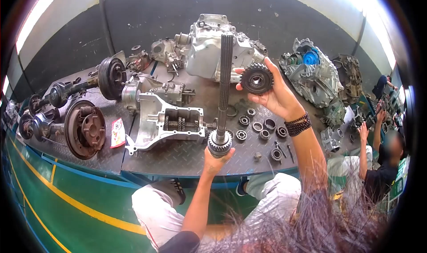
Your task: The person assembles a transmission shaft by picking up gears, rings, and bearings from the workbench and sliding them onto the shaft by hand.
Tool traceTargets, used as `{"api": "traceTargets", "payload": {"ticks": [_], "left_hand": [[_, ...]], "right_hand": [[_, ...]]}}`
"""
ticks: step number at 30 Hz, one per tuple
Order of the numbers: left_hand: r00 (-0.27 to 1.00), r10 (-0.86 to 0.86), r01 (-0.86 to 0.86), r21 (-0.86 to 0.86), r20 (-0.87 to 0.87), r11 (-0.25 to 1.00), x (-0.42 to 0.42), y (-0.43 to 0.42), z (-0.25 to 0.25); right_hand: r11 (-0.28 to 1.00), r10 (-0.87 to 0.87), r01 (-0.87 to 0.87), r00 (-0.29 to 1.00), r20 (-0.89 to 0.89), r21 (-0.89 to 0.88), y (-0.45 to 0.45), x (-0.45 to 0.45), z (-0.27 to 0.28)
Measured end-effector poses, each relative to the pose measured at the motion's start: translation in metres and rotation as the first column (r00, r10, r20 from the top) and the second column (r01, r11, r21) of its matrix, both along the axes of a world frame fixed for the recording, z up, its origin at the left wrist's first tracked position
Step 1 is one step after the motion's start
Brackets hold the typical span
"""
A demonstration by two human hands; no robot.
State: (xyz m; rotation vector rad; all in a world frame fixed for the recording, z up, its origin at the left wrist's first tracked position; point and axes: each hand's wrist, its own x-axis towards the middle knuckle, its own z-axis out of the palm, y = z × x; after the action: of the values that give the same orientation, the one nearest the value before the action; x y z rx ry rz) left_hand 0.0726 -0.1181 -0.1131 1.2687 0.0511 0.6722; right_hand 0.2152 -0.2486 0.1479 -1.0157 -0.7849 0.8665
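My left hand (216, 161) is closed around the lower end of a splined transmission shaft (225, 75), which stands upright with a gear (219, 139) at its base. Up and to the right, my right hand (280, 93) grips a dark toothed gear (256, 78) by its edge, its bore facing me. That gear is beside the shaft's upper half, apart from it. Behind the shaft, an open gearbox housing (155, 128) lies on the metal-topped table (187, 161) with gears inside. Several loose gears and bearing rings (265, 134) lie right of the shaft.
Brake drums and axles (91, 129) fill the table's left side, near a red-and-white packet (117, 133). A large transmission case (209, 48) stands at the back. More castings (311, 75) sit at the right. Another person (382, 168) is at the far right.
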Motion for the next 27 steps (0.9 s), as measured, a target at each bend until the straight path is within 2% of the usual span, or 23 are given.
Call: {"api": "traceTargets", "payload": {"ticks": [3, 10, 13, 16, 17, 19, 21, 23, 24, 25, 27], "left_hand": [[1.0, -0.026, 0.026, -0.006, -0.009, 1.0, 0.002, 0.001, -0.002], [0.998, -0.046, 0.046, -0.005, -0.043, 0.999, 0.002, 0.001, -0.005], [1.0, -0.013, 0.013, 0.01, -0.022, 1.0, 0.001, 0.001, -0.003], [1.0, -0.017, 0.017, -0.024, 0.017, 1.0, 0.001, -0.002, 0.0], [1.0, -0.014, 0.014, -0.022, 0.007, 1.0, 0.001, 0.0, 0.0], [0.999, -0.014, 0.012, -0.034, -0.04, 0.999, -0.001, 0.0, 0.001], [0.999, -0.015, 0.014, -0.037, -0.046, 0.999, -0.001, 0.002, -0.002], [0.999, 0.03, -0.029, 0.019, -0.045, 0.999, 0.003, 0.001, -0.009], [0.997, 0.0, 0.002, 0.026, -0.081, 1.0, 0.005, 0.003, -0.016], [0.997, 0.002, 0.0, 0.021, -0.076, 1.0, 0.007, 0.003, -0.014], [0.997, 0.006, -0.005, 0.009, -0.076, 1.0, 0.003, 0.001, -0.009]], "right_hand": [[0.994, -0.088, 0.084, 0.994, -0.065, -0.065, 0.0, -0.011, 0.01], [1.0, 0.01, -0.01, 0.99, -0.138, 0.003, 0.001, -0.016, 0.008], [1.0, 0.0, 0.0, 0.997, -0.071, 0.002, 0.001, -0.02, 0.008], [0.976, -0.21, 0.214, 0.973, 0.098, -0.029, -0.003, -0.017, -0.006], [0.942, -0.315, 0.336, 0.898, 0.308, -0.017, -0.009, -0.018, -0.014], [0.829, -0.366, 0.556, 0.617, 0.696, -0.057, -0.02, -0.005, -0.044], [0.745, -0.346, 0.665, 0.442, 0.828, -0.044, -0.028, 0.002, -0.088], [0.682, -0.15, 0.704, 0.397, 0.906, -0.196, -0.039, 0.0, -0.117], [0.69, -0.129, 0.698, 0.38, 0.916, -0.192, -0.042, 0.002, -0.14], [0.708, -0.058, 0.699, 0.202, 0.978, -0.103, -0.046, 0.005, -0.163], [0.742, 0.019, 0.667, 0.074, 0.997, -0.064, -0.05, 0.004, -0.199]]}}
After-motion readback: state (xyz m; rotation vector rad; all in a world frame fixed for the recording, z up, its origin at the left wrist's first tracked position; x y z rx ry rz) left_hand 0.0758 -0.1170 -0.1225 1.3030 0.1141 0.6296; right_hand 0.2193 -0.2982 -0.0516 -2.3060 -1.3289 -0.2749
